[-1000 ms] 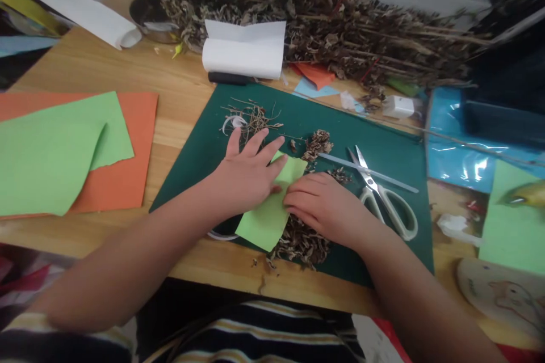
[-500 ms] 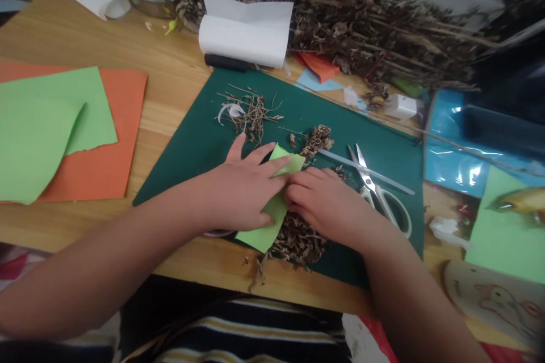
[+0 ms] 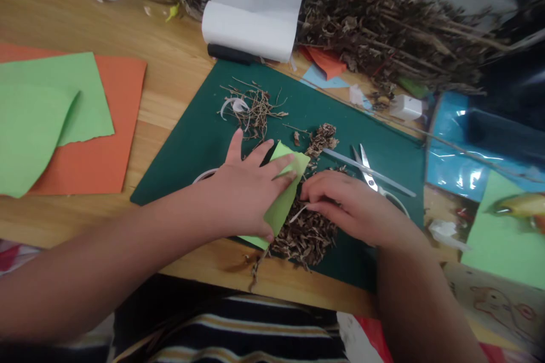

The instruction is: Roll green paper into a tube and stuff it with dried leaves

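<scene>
My left hand (image 3: pixel 251 190) lies with its fingers spread over a folded piece of light green paper (image 3: pixel 283 207), pressing it down. Beside the paper's right edge, my right hand (image 3: pixel 340 198) is closed in a pinch on a thin white strip (image 3: pixel 300 213), whose free end sticks out toward the paper. Below both hands is a pile of dried, crumbled leaves (image 3: pixel 306 241) on the green cutting mat (image 3: pixel 179 153). Scissors (image 3: pixel 369 177) with white handles lie open to the right, partly behind my right hand, and a pale narrow stick (image 3: pixel 370 171) crosses them.
Dried stems (image 3: pixel 258 108) and a small leaf clump (image 3: pixel 323 139) lie on the mat. Behind are a white paper roll (image 3: pixel 249 28), a black marker (image 3: pixel 230 54) and a large dried plant bundle (image 3: pixel 383 28). Orange paper (image 3: pixel 123 125) lies left, a blue package (image 3: pixel 451 153) right.
My right hand has moved right, away from the green paper, and the thin white strip now shows in its fingers. My left hand stays spread on the paper. The view has shifted slightly.
</scene>
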### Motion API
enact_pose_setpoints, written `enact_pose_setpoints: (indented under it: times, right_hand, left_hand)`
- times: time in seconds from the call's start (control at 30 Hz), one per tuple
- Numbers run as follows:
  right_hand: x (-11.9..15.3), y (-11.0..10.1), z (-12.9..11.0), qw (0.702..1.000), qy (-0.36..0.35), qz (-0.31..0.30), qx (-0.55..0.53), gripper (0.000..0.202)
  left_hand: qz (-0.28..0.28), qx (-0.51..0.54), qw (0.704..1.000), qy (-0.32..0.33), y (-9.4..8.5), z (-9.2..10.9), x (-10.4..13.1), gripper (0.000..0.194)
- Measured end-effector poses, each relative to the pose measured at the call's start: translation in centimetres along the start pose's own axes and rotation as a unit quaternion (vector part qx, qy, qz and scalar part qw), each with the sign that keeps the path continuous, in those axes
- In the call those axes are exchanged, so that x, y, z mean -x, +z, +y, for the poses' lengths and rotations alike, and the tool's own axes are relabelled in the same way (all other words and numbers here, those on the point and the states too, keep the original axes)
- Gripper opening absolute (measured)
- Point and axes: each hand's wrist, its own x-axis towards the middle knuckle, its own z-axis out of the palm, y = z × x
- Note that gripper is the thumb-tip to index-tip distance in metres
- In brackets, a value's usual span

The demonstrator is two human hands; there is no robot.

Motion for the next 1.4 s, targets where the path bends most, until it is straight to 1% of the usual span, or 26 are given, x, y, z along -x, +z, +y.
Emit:
enact_pose_setpoints:
  times: [0.07, 0.13, 0.2, 0.27, 0.37, 0.47, 0.57, 0.67, 0.83, 1.0, 1.1, 1.27, 1.33, 1.4]
  right_hand:
    - [0.3, 0.0, 0.4, 0.996, 0.02, 0.067, -0.049, 0.006]
    - [0.5, 0.3, 0.8, 0.983, 0.048, 0.143, -0.103, 0.007]
    - [0.5, 0.6, 1.2, 0.96, 0.065, 0.219, -0.164, 0.01]
    - [0.3, 0.9, 1.4, 0.935, 0.073, 0.282, -0.203, 0.009]
    - [0.0, 1.1, 1.4, 0.905, 0.115, 0.347, -0.218, 0.006]
    - [-0.2, 1.1, 1.3, 0.875, 0.165, 0.387, -0.241, 0.004]
    - [-0.3, 1.1, 1.2, 0.853, 0.181, 0.42, -0.251, 0.003]
    - [-0.5, 1.2, 1.3, 0.836, 0.177, 0.449, -0.261, 0.005]
    - [-1.0, 1.6, 2.0, 0.796, 0.167, 0.502, -0.294, 0.005]
    - [-1.5, 1.7, 2.4, 0.762, 0.151, 0.536, -0.329, 0.004]
    - [-1.5, 1.2, 2.4, 0.733, 0.137, 0.564, -0.355, 0.004]
    - [-0.4, -0.8, 2.6, 0.654, 0.087, 0.656, -0.367, 0.008]
    - [0.2, -1.4, 2.5, 0.641, 0.076, 0.673, -0.362, 0.007]
    - [0.6, -1.7, 2.4, 0.643, 0.07, 0.669, -0.366, 0.005]
  left_hand:
    - [0.003, 0.013, 1.0, -0.003, -0.1, 0.0, 0.0, 0.077]
    - [0.006, 0.02, 1.0, -0.005, -0.1, 0.1, 0.0, 0.076]
    - [0.013, 0.023, 1.0, 0.001, -0.2, 0.1, 0.0, 0.08]
    - [0.023, 0.032, 0.999, 0.005, -0.2, 0.1, -0.1, 0.082]
    - [0.021, 0.037, 0.999, 0.0, -0.1, 0.1, -0.1, 0.085]
    - [-0.002, 0.011, 1.0, 0.005, -0.1, -0.1, -0.1, 0.093]
    - [0.007, -0.013, 1.0, 0.017, 0.0, -0.1, 0.1, 0.095]
    - [0.01, -0.029, 0.999, 0.018, -0.1, 0.0, 0.2, 0.092]
    - [-0.029, -0.052, 0.998, 0.028, -0.3, 0.2, 0.3, 0.092]
    - [-0.046, -0.055, 0.997, 0.019, -0.5, 0.2, 0.2, 0.092]
    - [-0.056, -0.05, 0.997, 0.015, -0.6, 0.3, 0.1, 0.093]
    - [-0.066, -0.051, 0.996, 0.012, -0.6, 0.3, -0.1, 0.094]
    - [-0.063, -0.051, 0.997, 0.013, -0.4, 0.2, -0.1, 0.093]
    - [-0.048, -0.051, 0.997, 0.023, -0.3, 0.1, 0.0, 0.09]
